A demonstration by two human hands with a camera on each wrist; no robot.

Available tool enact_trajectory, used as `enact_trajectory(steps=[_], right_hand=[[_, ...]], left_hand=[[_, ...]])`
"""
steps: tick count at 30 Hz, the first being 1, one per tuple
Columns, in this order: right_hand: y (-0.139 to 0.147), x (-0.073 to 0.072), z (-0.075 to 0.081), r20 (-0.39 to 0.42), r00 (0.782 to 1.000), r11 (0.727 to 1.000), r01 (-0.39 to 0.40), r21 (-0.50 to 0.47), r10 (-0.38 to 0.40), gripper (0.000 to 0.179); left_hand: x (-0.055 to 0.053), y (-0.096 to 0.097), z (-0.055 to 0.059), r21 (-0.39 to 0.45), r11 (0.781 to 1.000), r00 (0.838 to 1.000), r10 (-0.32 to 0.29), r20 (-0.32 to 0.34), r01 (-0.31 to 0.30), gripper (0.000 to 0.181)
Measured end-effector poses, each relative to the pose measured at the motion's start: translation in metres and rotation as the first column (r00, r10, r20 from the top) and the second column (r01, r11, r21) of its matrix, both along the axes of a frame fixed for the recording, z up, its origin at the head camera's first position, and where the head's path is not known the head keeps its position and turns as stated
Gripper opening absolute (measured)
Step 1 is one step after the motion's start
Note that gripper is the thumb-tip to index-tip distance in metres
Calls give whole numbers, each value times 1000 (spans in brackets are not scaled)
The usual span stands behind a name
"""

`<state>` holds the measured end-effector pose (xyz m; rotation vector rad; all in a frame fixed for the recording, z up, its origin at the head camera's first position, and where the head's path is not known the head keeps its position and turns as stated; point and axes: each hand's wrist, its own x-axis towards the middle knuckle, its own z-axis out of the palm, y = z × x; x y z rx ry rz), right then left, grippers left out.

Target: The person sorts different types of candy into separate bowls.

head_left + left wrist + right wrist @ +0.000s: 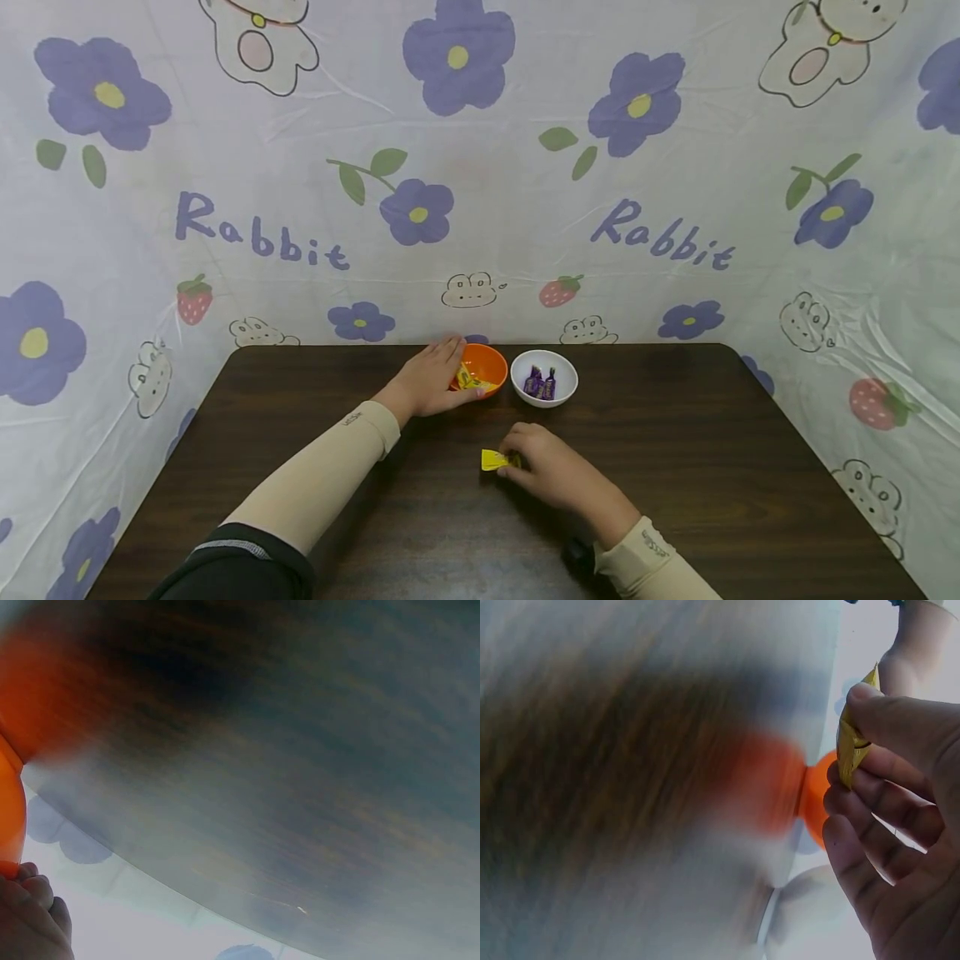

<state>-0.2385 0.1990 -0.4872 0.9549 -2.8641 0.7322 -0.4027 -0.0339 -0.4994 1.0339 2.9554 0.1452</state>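
Observation:
My left hand [431, 379] holds the left side of an orange bowl [491, 360], its thumb along the front and its fingers toward the back. Inside that bowl lie yellow-wrapped candies [468, 380]. At the table's middle my right hand [551, 467] pinches a yellow-wrapped candy [492, 460] between thumb and fingers, nearer to me than the bowls. The right wrist view shows the same candy [849, 746] gripped at the fingertips, in front of the orange bowl. Only part of the left hand [34, 919] shows against the orange bowl in the left wrist view.
Touching or close to the orange bowl on its right stands a white bowl [568, 390] with purple-wrapped candies [540, 385] in it. Both sit near the far edge of a dark wooden table [675, 433]. A patterned cloth [480, 150] hangs behind and beside the table.

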Motion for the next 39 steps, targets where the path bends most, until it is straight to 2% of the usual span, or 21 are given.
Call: enact_trajectory(steps=[6,16,24,31,39], right_hand=[[3,-6,-1,-41,999,999,31,21,-31,11],[2,-13,3,-49,998,998,53,26,-51,11],[5,-19,8,-98,993,998,64,-1,-64,11],[6,-29,19,-137,986,994,90,-65,-98,12],[2,-40,28,-31,980,969,189,-156,-197,14]], left_hand=[[-1,0,-1,-6,1000,1000,-9,-13,8,104],[-4,0,-8,-5,1000,1000,2,-14,-2,107],[-5,-1,-9,1,1000,999,-10,-34,10,107],[-5,1,-7,4,1000,1000,-2,-21,2,106],[-4,0,-6,0,1000,999,-12,-31,12,107]])
